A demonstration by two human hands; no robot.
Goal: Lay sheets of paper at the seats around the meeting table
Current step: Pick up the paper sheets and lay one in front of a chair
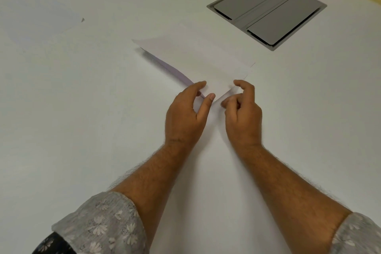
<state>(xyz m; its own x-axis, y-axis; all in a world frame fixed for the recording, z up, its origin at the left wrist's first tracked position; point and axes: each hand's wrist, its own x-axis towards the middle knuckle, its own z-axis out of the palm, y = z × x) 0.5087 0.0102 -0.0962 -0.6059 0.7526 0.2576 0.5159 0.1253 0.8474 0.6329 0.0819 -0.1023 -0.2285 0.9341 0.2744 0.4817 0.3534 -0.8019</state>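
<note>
A white sheet of paper point(195, 57) lies at an angle in the middle of the white meeting table point(82, 119), its near corner lifted off the surface. My left hand point(186, 117) pinches that corner between thumb and forefinger. My right hand point(243, 113) is just to the right of the corner, fingers curled, fingertips touching the sheet's right edge. Another white sheet point(41, 22) lies flat at the far left, hard to tell from the tabletop.
A grey cable box with two closed flaps point(266, 10) is set into the table at the far right. The table's rounded far edge runs along the top, with a dark floor patch at the top left and a yellow wall at the top right.
</note>
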